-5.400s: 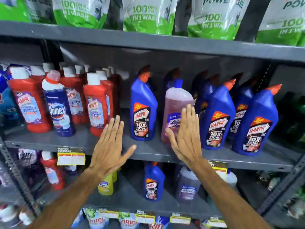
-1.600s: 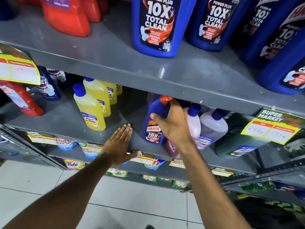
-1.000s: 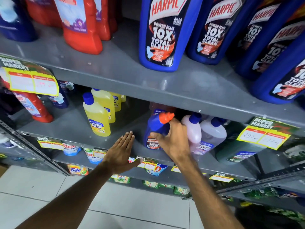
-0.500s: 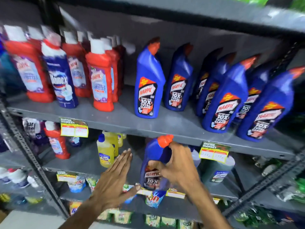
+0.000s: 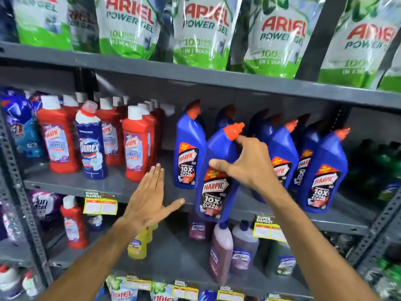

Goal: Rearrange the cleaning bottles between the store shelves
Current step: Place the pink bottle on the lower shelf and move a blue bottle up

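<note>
Your left hand [image 5: 152,199] is hovering flat, fingers spread and holding nothing, before the middle shelf [image 5: 112,187], probably ready to steady a landing. Your right hand [image 5: 249,164] is gripping the blue bottle [image 5: 217,177] at its neck, holding it off the shelf in front of the gap among the matching bottles [image 5: 323,172]. The shelving is grey steel, closely stocked.
</note>
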Demonstrator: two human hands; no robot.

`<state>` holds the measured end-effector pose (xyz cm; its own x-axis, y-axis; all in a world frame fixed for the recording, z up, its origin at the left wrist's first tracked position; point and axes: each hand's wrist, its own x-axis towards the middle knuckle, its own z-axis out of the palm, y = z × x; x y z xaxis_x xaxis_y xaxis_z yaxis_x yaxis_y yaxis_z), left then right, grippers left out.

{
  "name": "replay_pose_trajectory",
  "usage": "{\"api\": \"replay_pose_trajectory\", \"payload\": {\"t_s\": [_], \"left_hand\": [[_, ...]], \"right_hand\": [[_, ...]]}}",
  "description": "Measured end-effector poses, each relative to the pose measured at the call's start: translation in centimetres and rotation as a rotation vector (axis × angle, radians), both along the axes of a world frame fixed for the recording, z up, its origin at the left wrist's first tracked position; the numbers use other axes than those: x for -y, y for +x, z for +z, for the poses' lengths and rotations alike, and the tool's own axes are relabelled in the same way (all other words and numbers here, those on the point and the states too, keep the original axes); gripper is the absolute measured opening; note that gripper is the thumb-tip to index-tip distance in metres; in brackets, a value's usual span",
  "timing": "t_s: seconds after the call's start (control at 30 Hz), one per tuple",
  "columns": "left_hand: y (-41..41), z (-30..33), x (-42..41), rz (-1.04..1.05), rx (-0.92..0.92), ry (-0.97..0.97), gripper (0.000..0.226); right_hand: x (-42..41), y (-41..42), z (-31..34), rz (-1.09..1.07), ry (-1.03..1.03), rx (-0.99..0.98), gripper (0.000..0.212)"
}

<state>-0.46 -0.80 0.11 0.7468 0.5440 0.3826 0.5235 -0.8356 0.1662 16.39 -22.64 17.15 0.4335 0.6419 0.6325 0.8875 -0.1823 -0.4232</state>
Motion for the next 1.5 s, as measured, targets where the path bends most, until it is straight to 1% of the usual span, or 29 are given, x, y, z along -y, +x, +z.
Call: {"api": "replay_pose_trajectory", "payload": {"t_s": [0.07,0.17,0.27,0.33,0.47,0.57,0.7,0.77,0.8,0.87,0.97,1.03,1.13,1.27,1.5], "left_hand": [[0.9,0.4,-1.2,0.024,-0.082,-0.061,0.137],[2.1,0.4,-2.2,0.023,-0.189,-0.122,0.14],[2.8,0.2,-2.6,0.002,-0.265,-0.156,0.149],[2.9,0.0,-2.9,-0.003,-0.285,-0.163,0.153],[3.0,-0.4,-3.1,0.008,-0.291,-0.118,0.143],[3.1,-0.7,-3.2,0.006,-0.282,-0.097,0.146],[3.2,-1.3,-3.6,0.013,-0.274,-0.079,0.146],[3.2,-1.6,-3.8,0.016,-0.267,-0.071,0.144],[3.3,-1.8,-3.9,0.018,-0.26,-0.064,0.143],[3.3,-2.0,-4.1,0.021,-0.25,-0.052,0.142],[3.4,-2.4,-4.2,0.026,-0.243,-0.036,0.143],[3.4,-2.4,-4.3,0.025,-0.245,-0.038,0.143],[3.4,-2.3,-4.2,0.023,-0.241,-0.043,0.142],[3.4,-2.2,-4.1,0.031,-0.241,-0.043,0.142],[3.3,-1.7,-3.7,0.028,-0.271,-0.074,0.141]], "right_hand": [[-1.3,1.4,0.9,-0.006,-0.018,-0.021,0.053],[-3.2,3.7,1.6,-0.032,-0.033,-0.029,0.04],[-5.0,6.1,1.5,-0.048,-0.056,-0.053,0.038],[-6.1,7.7,1.2,-0.058,-0.062,-0.072,0.038],[-7.8,10.4,1.1,-0.079,-0.078,-0.091,0.04],[-8.3,11.8,0.7,-0.06,-0.079,-0.107,0.038],[-8.6,12.4,-0.6,-0.013,-0.022,-0.137,0.056],[-8.3,12.4,-2.3,0.014,0.055,-0.211,0.073],[-8.0,12.4,-3.6,0.028,0.102,-0.272,0.082],[-7.3,12.5,-7.2,0.059,0.171,-0.423,0.093],[-6.2,13.1,-13.0,0.103,0.166,-0.648,0.099],[-5.8,13.4,-15.3,0.117,0.1,-0.693,0.096],[-5.6,13.7,-16.1,0.145,0.024,-0.687,0.085],[-5.5,13.6,-15.8,0.191,0.026,-0.704,0.077],[-5.4,13.7,-15.8,0.225,0.014,-0.76,0.077]]}}
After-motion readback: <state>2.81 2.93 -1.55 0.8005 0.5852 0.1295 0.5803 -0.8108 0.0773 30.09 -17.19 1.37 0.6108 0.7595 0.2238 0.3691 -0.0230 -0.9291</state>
